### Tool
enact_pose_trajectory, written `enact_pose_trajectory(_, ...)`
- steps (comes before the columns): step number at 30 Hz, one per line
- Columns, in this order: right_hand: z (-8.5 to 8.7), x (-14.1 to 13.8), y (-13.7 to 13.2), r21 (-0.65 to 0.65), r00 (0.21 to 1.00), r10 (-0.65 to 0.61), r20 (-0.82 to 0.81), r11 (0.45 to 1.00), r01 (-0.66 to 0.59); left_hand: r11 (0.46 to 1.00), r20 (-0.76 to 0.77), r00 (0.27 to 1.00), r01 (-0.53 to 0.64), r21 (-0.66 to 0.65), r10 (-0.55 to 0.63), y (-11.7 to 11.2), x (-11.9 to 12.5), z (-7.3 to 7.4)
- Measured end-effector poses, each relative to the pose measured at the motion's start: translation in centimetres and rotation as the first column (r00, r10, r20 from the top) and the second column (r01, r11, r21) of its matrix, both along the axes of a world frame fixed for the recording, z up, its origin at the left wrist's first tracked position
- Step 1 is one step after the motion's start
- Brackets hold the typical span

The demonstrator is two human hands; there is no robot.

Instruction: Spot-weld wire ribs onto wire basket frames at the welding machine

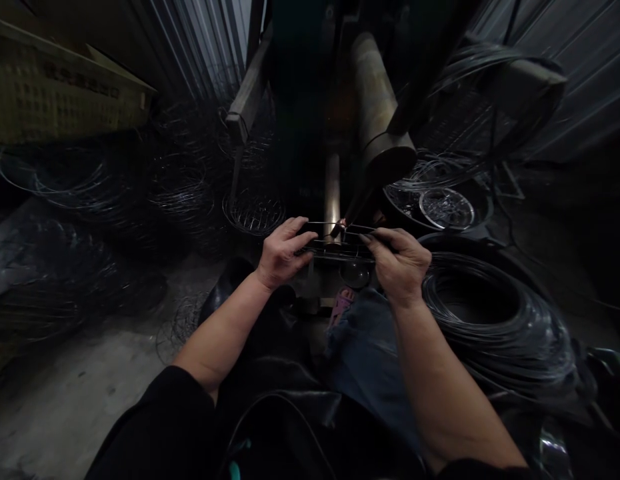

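Head view: wire frame (347, 256) in your grip, by the metal rod's (333, 193) near end.
Your left hand (286, 253) and right hand (401, 261) pinch its opposite ends, fingers nearly closed; wire coil (520, 347) to the right.

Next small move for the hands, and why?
I'd probably hold the left hand and right hand steady: thin wires stretch between them by the near end of the metal post, so a tilt could shift the lineup.
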State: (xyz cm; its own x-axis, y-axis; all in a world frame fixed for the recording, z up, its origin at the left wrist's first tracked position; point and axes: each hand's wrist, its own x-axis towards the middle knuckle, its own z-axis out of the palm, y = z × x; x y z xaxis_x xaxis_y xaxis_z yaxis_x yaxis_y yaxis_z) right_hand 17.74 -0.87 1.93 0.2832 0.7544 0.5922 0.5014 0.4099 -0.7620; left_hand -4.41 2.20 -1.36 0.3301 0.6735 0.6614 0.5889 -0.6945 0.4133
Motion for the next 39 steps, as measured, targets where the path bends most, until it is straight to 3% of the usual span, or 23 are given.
enact_pose_trajectory(8, -0.4, 0.2, 1.4, 0.039, 0.996, 0.054, -0.074, 0.998, -0.051, 0.997, 0.087, 0.995, 0.044, 0.064, -0.050, 1.0, -0.1, -0.5)
enact_pose_trajectory(18, -0.8, -0.2, 1.3, -0.046, 0.995, 0.030, -0.094, 0.998, -0.034, 1.000, 0.073, 0.997, 0.019, -0.024, -0.017, 1.0, 0.0, 0.4)
enact_pose_trajectory(22, -1.4, 2.0, 1.0, -0.074, 0.970, -0.022, -0.244, 0.997, 0.004, 0.986, 0.101, 0.982, -0.162, 0.047, 0.157, -1.6, 0.1, 1.0)
enact_pose_trajectory(24, -2.3, 4.1, 0.9, -0.080, 0.962, -0.043, -0.271, 0.997, 0.022, 0.967, 0.166, 0.959, -0.242, 0.073, 0.228, -3.9, 0.8, 0.5)
enact_pose_trajectory(28, -5.2, 7.2, 1.4, -0.220, 0.906, 0.124, -0.406, 0.948, -0.229, 0.983, 0.201, 0.967, -0.131, -0.131, 0.156, -6.9, 3.9, -2.7)
enact_pose_trajectory(31, -6.9, 7.4, 1.8, -0.255, 0.867, 0.099, -0.488, 0.934, -0.250, 0.929, 0.248, 0.920, -0.228, -0.291, 0.304, -6.5, 6.5, -5.1)
enact_pose_trajectory(33, -7.3, 7.0, 1.9, -0.256, 0.869, 0.074, -0.489, 0.940, -0.224, 0.894, 0.286, 0.884, -0.254, -0.370, 0.370, -5.5, 7.7, -6.0)
enact_pose_trajectory(39, -7.1, 6.6, 1.1, -0.226, 0.860, 0.088, -0.502, 0.947, -0.228, 0.876, 0.287, 0.880, -0.241, -0.418, 0.379, -3.7, 9.4, -5.9)
